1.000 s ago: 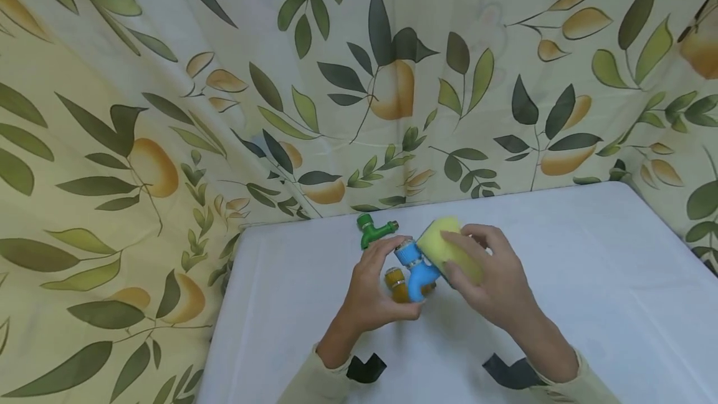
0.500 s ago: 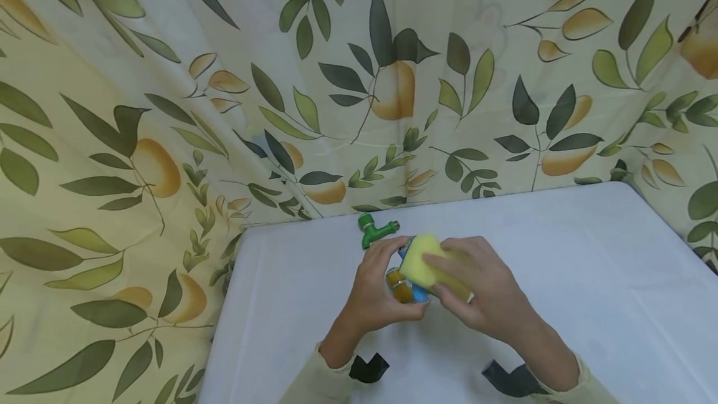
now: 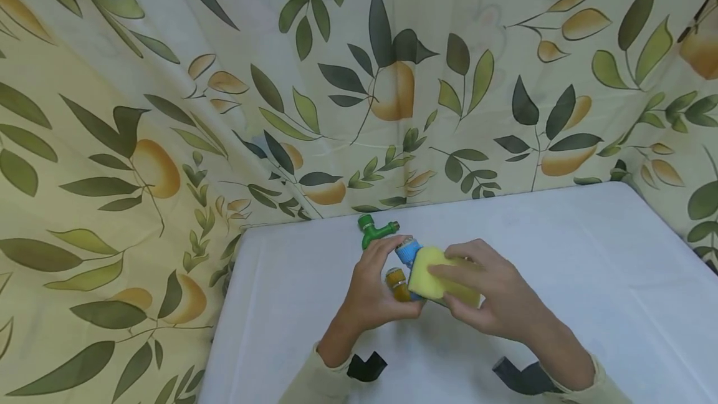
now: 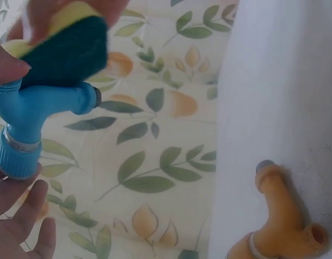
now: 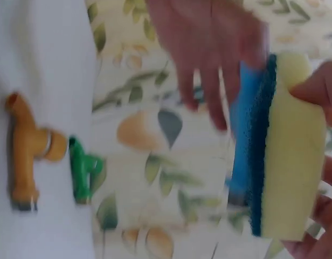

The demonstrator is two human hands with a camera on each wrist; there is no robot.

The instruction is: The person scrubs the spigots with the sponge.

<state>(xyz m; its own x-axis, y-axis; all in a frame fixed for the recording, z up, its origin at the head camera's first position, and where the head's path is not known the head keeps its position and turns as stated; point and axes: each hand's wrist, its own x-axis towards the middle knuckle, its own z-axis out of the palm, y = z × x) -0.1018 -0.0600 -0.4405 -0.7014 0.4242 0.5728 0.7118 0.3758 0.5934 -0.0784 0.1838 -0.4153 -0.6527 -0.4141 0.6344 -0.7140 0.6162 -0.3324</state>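
A blue plastic tap [image 4: 42, 108] is held between the thumb and fingertips of my left hand [image 3: 373, 288], raised above the table. My right hand [image 3: 496, 288] pinches a yellow sponge [image 3: 437, 276] with a dark green scouring side. That scouring side [image 4: 69, 54] lies against the tap's body in the left wrist view. Much of the tap is behind the sponge in the head view; its ribbed blue knob [image 3: 408, 251] shows. An orange-brown tap [image 5: 28, 151] lies on the table below the hands. Farther back lies a green tap [image 3: 377, 230].
The white table [image 3: 561, 254] reaches back to a patterned curtain [image 3: 359, 80] with leaves and fruit. Two dark bent pieces, a left one [image 3: 367, 367] and a right one [image 3: 521, 376], show beside the wrists.
The sponge first moved down and left over the blue tap, covering most of it. It has since shifted slightly down, and the tap's knob shows again. The left hand has barely moved.
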